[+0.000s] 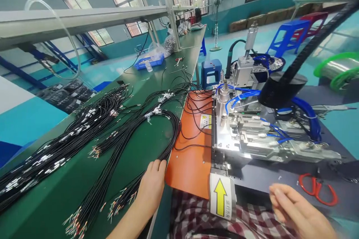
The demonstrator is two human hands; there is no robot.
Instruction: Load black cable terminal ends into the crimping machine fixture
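My left hand (pixel 153 181) is closed over a looped bundle of black cables (pixel 175 127) at the green table's edge. Stripped, coloured wire ends (pixel 119 203) stick out beside the wrist. My right hand (pixel 294 207) hovers in front of the machine (pixel 246 130), thumb and fingers pinched together; anything between them is too small to make out. Just beyond it, red-handled scissors (pixel 318 190) lie on the dark machine base. Several thin black cables run across the orange plate (pixel 187 164) to the machine's left side.
More black cable bundles (pixel 75 132) with white connectors cover the left of the green table (pixel 81 179). A blue tray (pixel 150 61) of small parts stands farther back. A black lamp-like arm (pixel 283 86) hangs over the machine. A wire spool (pixel 342 69) sits at right.
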